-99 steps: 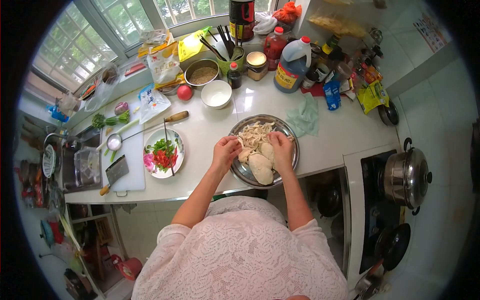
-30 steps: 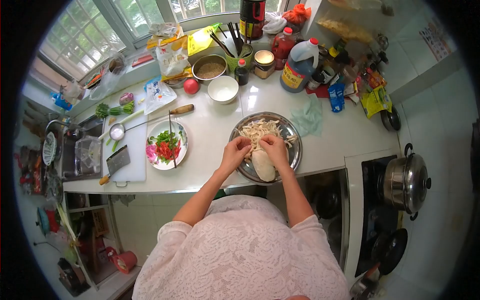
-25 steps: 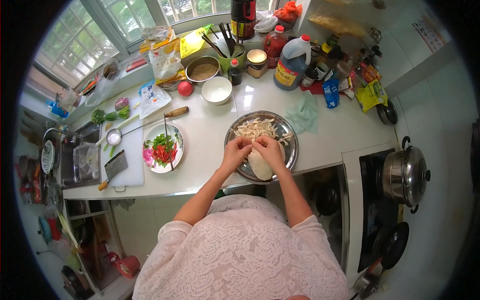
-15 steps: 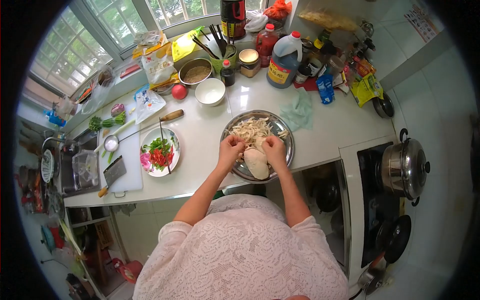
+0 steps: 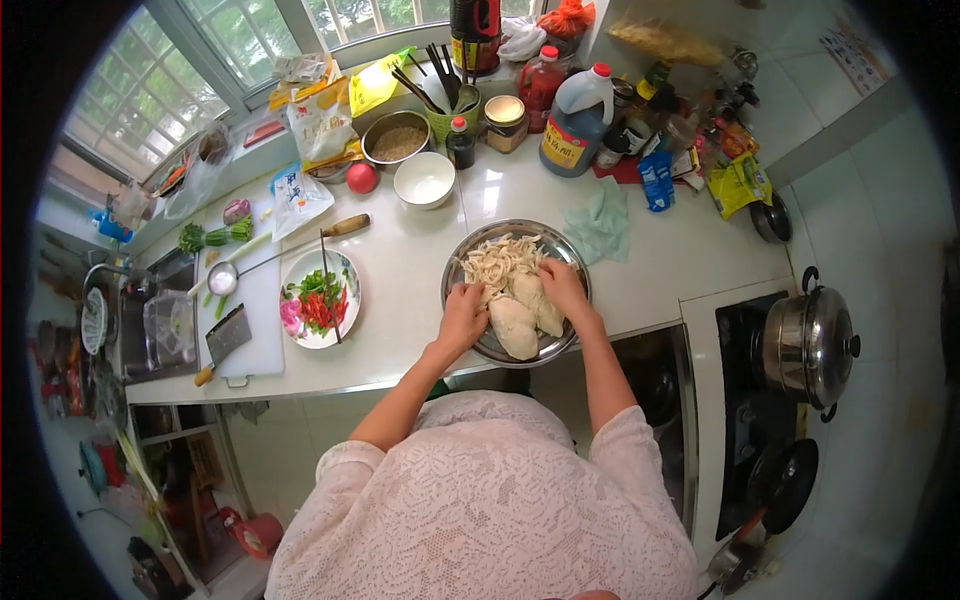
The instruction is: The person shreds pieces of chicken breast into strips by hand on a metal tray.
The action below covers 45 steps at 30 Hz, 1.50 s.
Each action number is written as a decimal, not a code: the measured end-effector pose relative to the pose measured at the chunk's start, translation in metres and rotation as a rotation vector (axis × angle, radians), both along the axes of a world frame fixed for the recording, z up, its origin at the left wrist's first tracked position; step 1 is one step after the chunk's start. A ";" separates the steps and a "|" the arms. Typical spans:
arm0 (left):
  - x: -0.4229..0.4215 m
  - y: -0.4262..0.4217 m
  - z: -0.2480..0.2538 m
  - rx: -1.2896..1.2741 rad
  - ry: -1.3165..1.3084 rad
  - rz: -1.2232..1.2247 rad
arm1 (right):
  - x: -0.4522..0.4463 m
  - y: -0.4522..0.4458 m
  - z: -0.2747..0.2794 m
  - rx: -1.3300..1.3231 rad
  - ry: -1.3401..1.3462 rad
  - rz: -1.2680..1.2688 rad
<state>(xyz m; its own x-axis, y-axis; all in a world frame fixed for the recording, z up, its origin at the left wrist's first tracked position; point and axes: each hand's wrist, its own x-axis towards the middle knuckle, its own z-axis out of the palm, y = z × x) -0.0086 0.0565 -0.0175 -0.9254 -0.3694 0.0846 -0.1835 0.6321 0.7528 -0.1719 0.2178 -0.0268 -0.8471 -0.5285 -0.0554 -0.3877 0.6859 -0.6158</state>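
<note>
A round steel plate (image 5: 580, 335) on the counter holds a heap of shredded chicken (image 5: 500, 262) at its far side. Nearer to me lie two whole-looking pieces, a chicken breast (image 5: 514, 330) in front and a second chicken breast (image 5: 545, 312) to its right. My left hand (image 5: 463, 315) is over the plate's left side, its fingers bent together against the chicken at the front breast's far left edge. At the right, my right hand (image 5: 563, 287) has its fingers curled on the far end of the second breast. Both sets of fingertips are partly hidden.
Left of the plate are a dish of cut peppers (image 5: 322, 300) with chopsticks across it, a ladle (image 5: 225, 278), and a cleaver (image 5: 230, 338) on a white board (image 5: 262, 345). Behind stand a white bowl (image 5: 424, 182) and bottles (image 5: 575, 130). A pot (image 5: 810, 340) is at the right.
My hands have moved apart. The right has shifted right and slightly away from me, the left slightly down and left. More of the second chicken breast shows now.
</note>
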 end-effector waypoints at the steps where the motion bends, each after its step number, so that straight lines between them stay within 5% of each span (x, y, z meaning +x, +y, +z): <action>1: 0.000 0.000 0.003 0.002 -0.004 0.006 | 0.001 -0.010 0.005 -0.133 -0.058 0.030; 7: 0.008 -0.008 0.022 0.026 0.019 0.120 | 0.015 -0.007 0.019 -0.227 0.058 0.025; 9: 0.009 -0.016 0.030 0.851 -0.074 0.170 | 0.026 0.000 0.019 -0.224 0.063 0.014; 12: 0.011 -0.025 0.021 1.130 -0.051 0.179 | 0.045 0.002 0.026 -0.247 0.177 0.013; 16: 0.006 -0.020 0.027 1.449 0.024 0.113 | 0.068 -0.018 0.024 -0.525 -0.325 -0.046; 19: 0.001 -0.011 0.033 1.360 -0.010 0.112 | 0.078 -0.032 0.021 -0.644 -0.465 -0.069; 29: -0.003 0.002 0.040 0.885 -0.066 -0.008 | 0.077 -0.037 0.053 -0.649 -0.136 0.081; 31: -0.006 0.003 0.044 1.427 -0.067 0.103 | 0.077 -0.037 0.052 -0.712 -0.124 0.087; 33: -0.007 -0.001 0.045 1.533 -0.042 0.130 | 0.079 -0.038 0.052 -0.973 -0.501 -0.163; 35: -0.006 -0.005 0.042 1.641 -0.018 0.160 | 0.073 -0.034 0.052 -1.035 -0.551 -0.242; 38: -0.006 -0.008 0.028 1.598 0.043 0.287 | 0.061 -0.024 0.049 -0.994 -0.561 -0.279; 42: -0.002 -0.001 0.028 1.248 0.017 0.175 | 0.072 -0.036 0.055 -0.654 -0.345 -0.080; 45: -0.004 0.008 0.035 1.090 0.049 0.116 | 0.083 -0.047 0.047 -0.688 -0.314 -0.011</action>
